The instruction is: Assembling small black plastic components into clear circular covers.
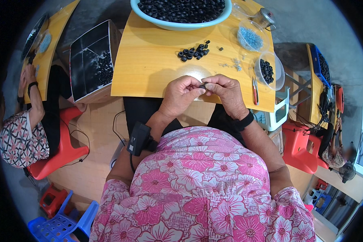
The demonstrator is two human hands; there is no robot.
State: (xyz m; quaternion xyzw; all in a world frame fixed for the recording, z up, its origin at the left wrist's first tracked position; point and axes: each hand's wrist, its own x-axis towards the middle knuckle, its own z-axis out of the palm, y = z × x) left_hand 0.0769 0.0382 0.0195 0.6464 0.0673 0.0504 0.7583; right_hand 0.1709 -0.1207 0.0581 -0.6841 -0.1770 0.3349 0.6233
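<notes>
Both hands meet over the near edge of the yellow wooden table. My left hand pinches a small black part between thumb and fingertips. From the other side, my right hand closes its thumb and forefinger on that same part. Just beyond the hands lies a loose pile of small black ring-like parts. Tiny clear pieces are scattered to the right of the pile. A red-handled tool with a pointed metal tip rests near the table's right edge.
A pale blue basin heaped with black parts stands at the back. Along the right are a tub of small bluish pieces, a tub of black parts and a metal pot. A black-lined box and a co-worker's arm are at left.
</notes>
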